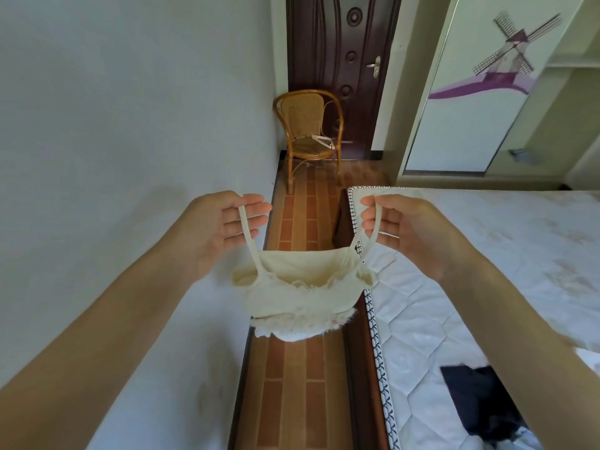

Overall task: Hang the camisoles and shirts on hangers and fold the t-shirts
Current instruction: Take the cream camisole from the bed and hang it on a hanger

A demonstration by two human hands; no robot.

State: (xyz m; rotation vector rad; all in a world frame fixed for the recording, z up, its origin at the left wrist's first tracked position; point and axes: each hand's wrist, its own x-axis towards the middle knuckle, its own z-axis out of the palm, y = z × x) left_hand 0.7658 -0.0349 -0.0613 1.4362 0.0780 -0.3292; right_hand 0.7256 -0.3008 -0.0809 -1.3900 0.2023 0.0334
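Above floor strip (292,384), camisole (302,287), left hand (224,222), right hand (406,228)

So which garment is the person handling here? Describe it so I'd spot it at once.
Look over the brick-patterned floor strip between the wall and the mattress. The cream camisole hangs there, one thin strap in each hand. Unlike the dark garment on the mattress, it is pale and airborne.

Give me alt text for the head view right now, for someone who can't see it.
Two bare hands hold a cream camisole up by its straps, left hand and right hand each pinching one strap, above a tiled floor beside a white mattress. A wicker chair stands by a dark door behind.
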